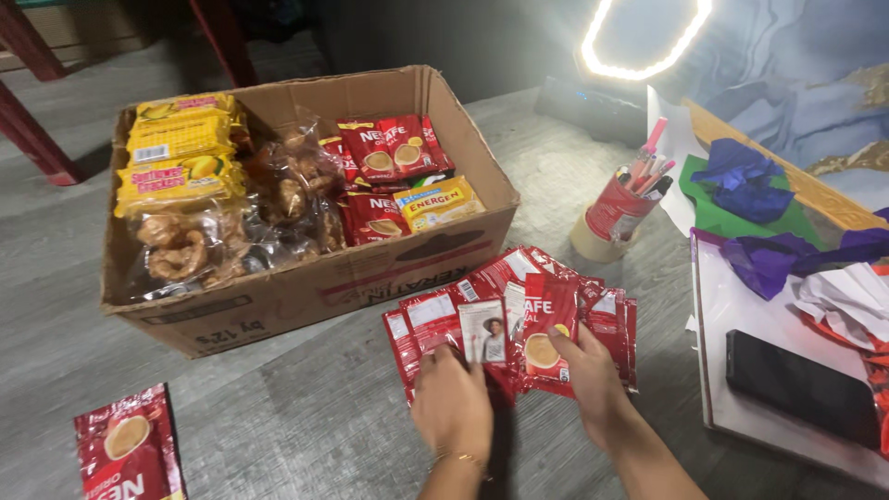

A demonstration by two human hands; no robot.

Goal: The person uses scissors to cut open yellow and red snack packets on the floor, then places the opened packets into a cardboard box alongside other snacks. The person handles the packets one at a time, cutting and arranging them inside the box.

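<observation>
Sorting red sachets (519,310) fanned on near floor | left hand (451,405) fingers pressed on fan, grasping none | right hand (593,380) pinching one sachet | box (306,296) far left already packed | sachet pack (128,449) near left untouched

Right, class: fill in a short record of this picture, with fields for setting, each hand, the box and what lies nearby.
Setting: grey plank floor, seen from above
Left hand: resting on a fan of red sachets spread on the floor
Right hand: fingers on one red sachet in that fan
Box: open cardboard box holding yellow cracker packs, clear bags of fried snacks, and red sachets
Nearby: loose red pouch, cup of pens, black phone, ring light
</observation>
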